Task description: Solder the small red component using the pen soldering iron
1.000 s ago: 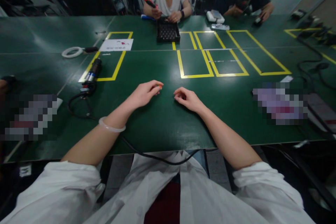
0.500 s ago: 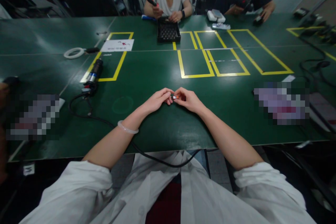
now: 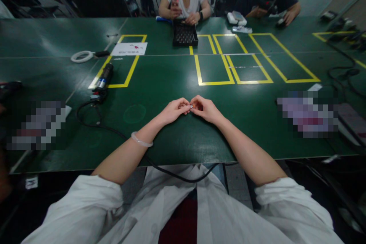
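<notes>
My left hand (image 3: 174,109) and my right hand (image 3: 206,109) meet fingertip to fingertip on the green table (image 3: 160,84), just in front of me. Both pinch a tiny part (image 3: 192,106) with a bit of orange on it, held between the two sets of fingers just above the table top. The part is too small to name. A pale bangle (image 3: 141,140) sits on my left wrist. My forearms rest on the table's near edge.
An electric screwdriver (image 3: 103,79) with a black cable (image 3: 120,137) lies at the left by a yellow-taped box. A white ring (image 3: 81,56) and a paper sheet (image 3: 129,48) lie beyond. A black tray (image 3: 184,35) stands before a person across the table. Cables lie at the right.
My two hands, apart a second ago, have come together over the small part. Across the table a person has raised a red-handled tool upright.
</notes>
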A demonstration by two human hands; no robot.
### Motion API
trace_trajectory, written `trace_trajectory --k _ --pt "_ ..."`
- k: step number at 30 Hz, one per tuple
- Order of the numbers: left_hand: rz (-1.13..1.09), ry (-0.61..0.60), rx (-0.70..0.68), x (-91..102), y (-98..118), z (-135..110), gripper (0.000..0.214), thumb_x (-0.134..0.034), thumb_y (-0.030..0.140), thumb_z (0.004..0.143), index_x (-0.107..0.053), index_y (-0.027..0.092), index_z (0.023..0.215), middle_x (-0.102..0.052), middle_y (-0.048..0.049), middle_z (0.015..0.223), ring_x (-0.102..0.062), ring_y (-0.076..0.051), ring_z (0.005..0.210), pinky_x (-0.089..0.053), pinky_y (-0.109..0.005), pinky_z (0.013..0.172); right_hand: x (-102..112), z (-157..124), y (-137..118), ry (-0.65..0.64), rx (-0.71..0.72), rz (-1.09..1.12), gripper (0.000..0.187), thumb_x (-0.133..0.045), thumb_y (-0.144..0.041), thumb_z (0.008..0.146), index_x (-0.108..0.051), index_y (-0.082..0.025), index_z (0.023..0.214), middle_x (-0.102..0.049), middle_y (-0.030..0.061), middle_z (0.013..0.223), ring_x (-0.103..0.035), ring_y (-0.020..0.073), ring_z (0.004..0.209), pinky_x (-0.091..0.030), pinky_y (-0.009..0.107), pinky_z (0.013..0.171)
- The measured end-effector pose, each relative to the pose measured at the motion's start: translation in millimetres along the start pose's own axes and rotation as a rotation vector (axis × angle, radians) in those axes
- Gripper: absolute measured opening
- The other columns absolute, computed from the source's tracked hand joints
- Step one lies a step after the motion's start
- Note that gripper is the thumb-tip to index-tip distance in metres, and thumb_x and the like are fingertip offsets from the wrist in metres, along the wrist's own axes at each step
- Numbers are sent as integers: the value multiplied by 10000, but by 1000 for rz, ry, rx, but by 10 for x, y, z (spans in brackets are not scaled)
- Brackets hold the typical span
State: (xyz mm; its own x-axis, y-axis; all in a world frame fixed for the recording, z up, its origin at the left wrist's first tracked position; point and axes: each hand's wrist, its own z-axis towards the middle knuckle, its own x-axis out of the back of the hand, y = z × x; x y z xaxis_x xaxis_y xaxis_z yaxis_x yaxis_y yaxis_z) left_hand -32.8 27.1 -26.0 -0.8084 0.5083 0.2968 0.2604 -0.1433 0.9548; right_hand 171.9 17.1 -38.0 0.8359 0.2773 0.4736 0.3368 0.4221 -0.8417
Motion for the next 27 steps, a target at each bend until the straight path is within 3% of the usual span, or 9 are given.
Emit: trace_trajectory --k 8,19,27 --pt "-49 1 -4 9 9 -14 294 -663 371 849 -560 130 984 -656 -46 825 -609 -129 732 -474 -273 717 8 2 20 4 -67 147 245 -621 -409 885 -580 -183 968 -629 -3 790 -564 121 671 -452 262 651" --pt "-89 20 14 18 -46 2 344 -689 377 832 -589 111 1027 -656 -61 868 -622 -135 736 -486 -291 735 14 10 19 26 -21 137 195 -641 -357 866 -590 -179 930 -582 -18 761 -497 108 621 -406 255 615" --pt "-71 52 -26 1 -43 5 289 -714 309 794 -568 137 975 -622 -32 922 -596 -106 764 -467 -245 730 8 13 74 27 -28 100 193 -658 -321 842 -597 -184 963 -603 -14 782 -510 108 634 -408 251 617"
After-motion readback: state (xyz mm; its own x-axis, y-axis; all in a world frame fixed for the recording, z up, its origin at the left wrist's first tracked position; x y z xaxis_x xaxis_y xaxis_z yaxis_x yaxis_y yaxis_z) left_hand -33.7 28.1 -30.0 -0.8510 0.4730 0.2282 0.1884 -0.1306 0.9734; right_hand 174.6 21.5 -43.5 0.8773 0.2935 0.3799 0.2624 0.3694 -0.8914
